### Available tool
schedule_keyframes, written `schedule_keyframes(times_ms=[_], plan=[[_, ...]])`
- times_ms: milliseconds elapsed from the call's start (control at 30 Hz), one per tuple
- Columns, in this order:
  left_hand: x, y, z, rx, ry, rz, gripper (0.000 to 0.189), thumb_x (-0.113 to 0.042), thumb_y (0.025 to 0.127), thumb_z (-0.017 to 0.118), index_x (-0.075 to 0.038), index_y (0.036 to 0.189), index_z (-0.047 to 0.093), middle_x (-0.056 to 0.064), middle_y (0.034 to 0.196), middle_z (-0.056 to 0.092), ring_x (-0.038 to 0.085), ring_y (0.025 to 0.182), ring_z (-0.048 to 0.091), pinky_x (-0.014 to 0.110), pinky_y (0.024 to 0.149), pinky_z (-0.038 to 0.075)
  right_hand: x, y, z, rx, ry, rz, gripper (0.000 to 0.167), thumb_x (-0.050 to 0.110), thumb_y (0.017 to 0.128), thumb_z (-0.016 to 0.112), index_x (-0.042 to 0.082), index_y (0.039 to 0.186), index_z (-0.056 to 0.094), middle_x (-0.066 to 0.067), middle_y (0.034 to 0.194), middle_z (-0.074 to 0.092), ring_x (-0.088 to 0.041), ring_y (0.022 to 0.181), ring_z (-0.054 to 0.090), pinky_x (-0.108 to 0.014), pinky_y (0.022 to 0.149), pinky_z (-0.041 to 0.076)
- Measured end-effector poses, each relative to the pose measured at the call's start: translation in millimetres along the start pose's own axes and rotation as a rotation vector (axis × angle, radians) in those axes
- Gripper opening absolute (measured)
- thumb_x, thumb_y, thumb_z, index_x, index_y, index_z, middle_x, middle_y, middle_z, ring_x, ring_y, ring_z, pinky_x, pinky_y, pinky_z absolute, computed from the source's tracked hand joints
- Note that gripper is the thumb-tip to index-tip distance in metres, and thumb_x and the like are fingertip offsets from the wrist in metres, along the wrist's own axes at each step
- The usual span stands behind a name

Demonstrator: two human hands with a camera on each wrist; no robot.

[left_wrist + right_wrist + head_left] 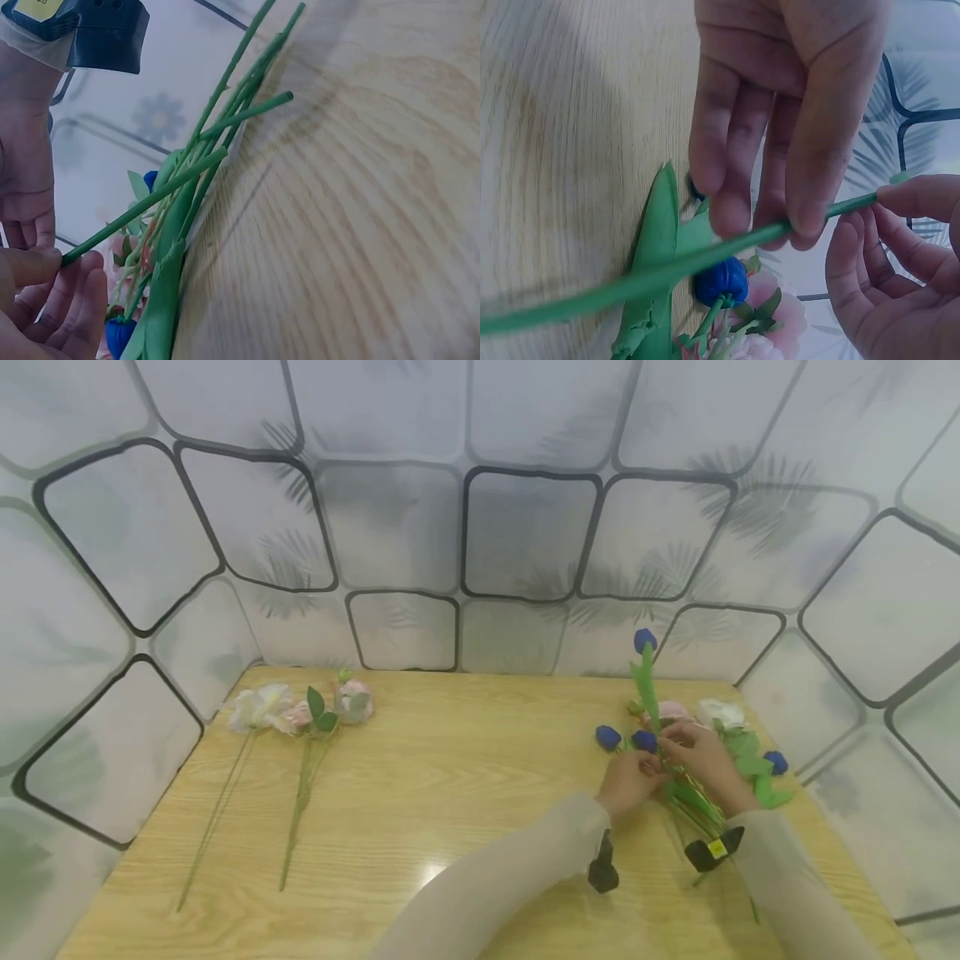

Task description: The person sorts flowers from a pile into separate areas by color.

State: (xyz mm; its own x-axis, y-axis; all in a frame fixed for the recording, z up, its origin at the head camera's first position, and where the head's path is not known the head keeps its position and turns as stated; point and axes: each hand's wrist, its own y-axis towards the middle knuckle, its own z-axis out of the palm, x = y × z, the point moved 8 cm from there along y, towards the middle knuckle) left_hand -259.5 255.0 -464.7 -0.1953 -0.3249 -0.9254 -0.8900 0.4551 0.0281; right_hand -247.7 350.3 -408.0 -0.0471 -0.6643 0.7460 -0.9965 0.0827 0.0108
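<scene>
With thumb and fingertips my left hand (630, 783) pinches the green stem (142, 208) of an artificial blue tulip (645, 641). My right hand (703, 762) pinches the same stem closer to the blossom, as the right wrist view shows, with the left hand (780, 120) beside it. A long green leaf (644, 687) stands up under the blossom. The stem's cut end points away from the fingers in the left wrist view. Under and around the hands lie more blue tulips (608, 737), a pink flower (670, 712), a white flower (721, 713) and several green stems (247, 82).
On the left of the wooden table (450, 760) lie a white flower (258, 706) and pink flowers (353, 700) on long stems. A patterned curtain (525, 527) surrounds the table's back and sides. Dark wrist cameras (602, 866) sit on both wrists.
</scene>
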Motion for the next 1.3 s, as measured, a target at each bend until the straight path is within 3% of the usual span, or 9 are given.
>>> schedule_keyframes(times_ms=[133,300,500,667,733,1033,1200,1300], plan=[[-3.8,-2.2,-4.1,0.032,0.081,0.053,0.013,-0.016,0.084,0.069,-0.007,0.093,0.07,0.002,0.084,0.072,0.002,0.069,0.061,0.008,0.06,0.045,-1,1.5,1,0.007,0.025,0.001,0.036,0.016,0.095,0.053,-0.015,0.113,0.053,-0.029,0.104,0.062,0.002,0.071,0.058,-0.026,0.066,0.055],[-6.1,-7.7,-12.1,0.074,0.135,0.073,0.014,-0.013,0.084,0.067,-0.007,0.096,0.07,0.002,0.086,0.073,0.003,0.07,0.064,0.008,0.059,0.046,0,-0.1,2,0.019,0.038,0.017,0.041,0.022,0.096,0.053,-0.014,0.116,0.053,-0.03,0.109,0.062,0.003,0.073,0.059,-0.028,0.071,0.056],[-4.7,-13.6,-23.6,0.055,0.113,0.036,0.023,-0.013,0.081,0.07,-0.007,0.104,0.068,0.002,0.088,0.073,0.003,0.07,0.064,0.01,0.058,0.047,6,-1.9,5,-0.046,0.011,-0.016,0.033,0.016,0.093,0.058,-0.014,0.106,0.058,-0.028,0.107,0.06,0.002,0.068,0.06,-0.021,0.067,0.055],[-1.7,-18.5,-33.4,0.044,0.096,0.025,0.023,-0.014,0.082,0.071,-0.006,0.103,0.066,0.002,0.086,0.072,0.002,0.065,0.062,0.01,0.057,0.047,11,-0.8,16,-0.041,-0.021,-0.015,0.03,0.016,0.093,0.058,-0.011,0.105,0.06,-0.027,0.1,0.066,-0.007,0.072,0.065,-0.03,0.071,0.057],[-0.7,-20.5,-39.6,0.04,0.094,0.039,0.023,-0.013,0.082,0.071,-0.005,0.102,0.065,0.003,0.088,0.072,0.003,0.065,0.063,0.01,0.057,0.047,15,0.9,21,-0.035,-0.006,-0.029,0.029,0.015,0.093,0.058,-0.011,0.105,0.06,-0.027,0.102,0.065,-0.004,0.074,0.064,-0.03,0.073,0.057],[5.1,-37.1,-83.0,0.0,0.145,0.088,0.018,-0.011,0.084,0.069,-0.007,0.1,0.064,0.003,0.092,0.069,0.005,0.075,0.062,0.012,0.062,0.048,39,8.4,46,-0.061,0.047,-0.008,0.029,0.019,0.09,0.062,-0.006,0.106,0.063,-0.021,0.096,0.07,-0.004,0.071,0.064,-0.023,0.072,0.054],[7.9,-50.1,-114.3,-0.024,0.172,0.096,0.018,-0.008,0.084,0.067,-0.004,0.101,0.063,0.005,0.088,0.069,0.007,0.071,0.061,0.013,0.059,0.048,57,14.2,70,-0.013,0.171,-0.009,0.026,0.014,0.091,0.06,-0.007,0.107,0.061,-0.02,0.098,0.069,-0.009,0.075,0.066,-0.04,0.084,0.055],[8.8,-58.1,-134.3,-0.046,0.218,0.122,0.017,-0.007,0.084,0.066,-0.003,0.1,0.063,0.007,0.088,0.07,0.009,0.071,0.063,0.014,0.06,0.049,68,17.9,85,0.01,0.223,-0.005,0.026,0.014,0.091,0.059,-0.007,0.107,0.06,-0.018,0.098,0.069,-0.009,0.075,0.066,-0.043,0.087,0.054]])
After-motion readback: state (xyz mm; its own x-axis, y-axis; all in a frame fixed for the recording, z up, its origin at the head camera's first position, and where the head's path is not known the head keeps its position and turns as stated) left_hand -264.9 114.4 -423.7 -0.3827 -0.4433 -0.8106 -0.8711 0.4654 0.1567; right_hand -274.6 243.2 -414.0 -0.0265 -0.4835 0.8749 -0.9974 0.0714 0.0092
